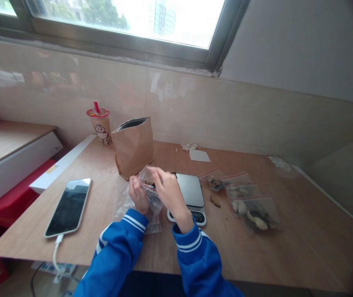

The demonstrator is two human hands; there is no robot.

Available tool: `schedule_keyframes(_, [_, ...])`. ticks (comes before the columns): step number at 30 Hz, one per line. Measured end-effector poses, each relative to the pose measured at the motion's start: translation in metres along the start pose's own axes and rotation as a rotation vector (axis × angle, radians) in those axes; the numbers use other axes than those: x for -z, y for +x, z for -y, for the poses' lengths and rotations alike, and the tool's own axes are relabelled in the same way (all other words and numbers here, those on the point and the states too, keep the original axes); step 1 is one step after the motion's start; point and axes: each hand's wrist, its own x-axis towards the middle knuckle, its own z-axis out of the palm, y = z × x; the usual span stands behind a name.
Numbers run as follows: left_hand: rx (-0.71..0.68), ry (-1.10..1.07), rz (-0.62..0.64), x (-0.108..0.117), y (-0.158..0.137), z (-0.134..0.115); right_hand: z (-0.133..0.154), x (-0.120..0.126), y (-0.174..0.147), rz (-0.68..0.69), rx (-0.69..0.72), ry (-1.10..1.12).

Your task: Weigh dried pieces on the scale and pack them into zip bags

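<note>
My left hand [138, 195] grips the left side of a small clear zip bag [147, 176], which has some dark brown dried pieces in it. At the bag's upper edge, the fingers of my right hand [167, 187] pinch the plastic. Partly behind my right wrist sits a kitchen scale [191, 190] with a bare silver plate and dark buttons at its front. More clear plastic bags [125, 204] lie flat under my left hand. A brown paper bag [134, 148] stands upright with its top open, just beyond my hands.
Several filled zip bags [258, 214] overlap to the right of the scale, near a loose dried piece [215, 201]. A phone [69, 208] with a white cable lies at left. A drink cup [101, 128] stands at the back, and a white paper [200, 155] lies behind the scale.
</note>
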Motion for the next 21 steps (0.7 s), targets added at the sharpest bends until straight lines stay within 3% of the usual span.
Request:
schedule_keyframes(4, [-0.044,0.061,-0.032,0.0,0.002,-0.001,-0.044,0.005,0.001,-0.23,-0.036,-0.079])
schedule_keyframes(8, [-0.054,0.068,-0.013,0.002,0.002,0.007,-0.09,-0.002,-0.006,-0.048,-0.068,-0.399])
schedule_keyframes(11, [-0.065,0.066,0.0,0.003,0.002,0.011,-0.103,-0.006,-0.012,-0.006,-0.045,-0.407])
schedule_keyframes(14, [-0.078,0.067,-0.006,0.003,0.002,0.01,-0.094,0.001,-0.012,-0.079,-0.022,-0.207])
schedule_keyframes(18, [-0.073,0.104,-0.014,0.001,0.004,0.007,-0.054,0.019,-0.004,-0.335,0.003,0.056])
schedule_keyframes(19, [-0.066,0.11,-0.016,0.001,0.004,0.007,-0.042,0.022,-0.001,-0.358,0.013,0.085])
schedule_keyframes(21, [-0.045,0.105,-0.03,0.001,0.005,0.008,-0.022,0.023,0.003,-0.277,0.041,0.118])
